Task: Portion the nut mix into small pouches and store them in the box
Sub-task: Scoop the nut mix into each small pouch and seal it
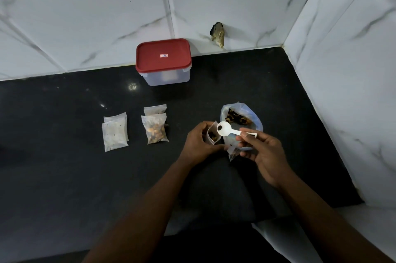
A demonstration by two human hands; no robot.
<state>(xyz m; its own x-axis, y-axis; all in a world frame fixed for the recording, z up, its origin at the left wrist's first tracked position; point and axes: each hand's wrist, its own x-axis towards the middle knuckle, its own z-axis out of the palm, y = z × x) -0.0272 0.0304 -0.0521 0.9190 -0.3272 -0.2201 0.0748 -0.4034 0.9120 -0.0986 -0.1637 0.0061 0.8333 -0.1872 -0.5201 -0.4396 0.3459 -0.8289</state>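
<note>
Broadly, a glossy black stone surface [64,166] fills the middle of the frame, backed by white marble-patterned wall tiles [85,16] across the top and right. At upper centre, against the tiles, stands a translucent rectangular plastic box [164,74] with its red lid shut. Right of centre sits an open clear plastic bag of nut mix [242,119], mouth upward. Just below it, the left hand [199,142] has its fingers [202,129] curled round a small clear zip pouch [213,136], which is partly filled and held with its mouth open. The right hand [263,151] pinches the handle of a white plastic spoon [225,130] between thumb and fingertips; the spoon's bowl, carrying one dark piece, hovers at the pouch's mouth. Left of centre lie two filled pouches [155,130], overlapping, and further left two nearly empty pouches [114,132], also overlapping.
</note>
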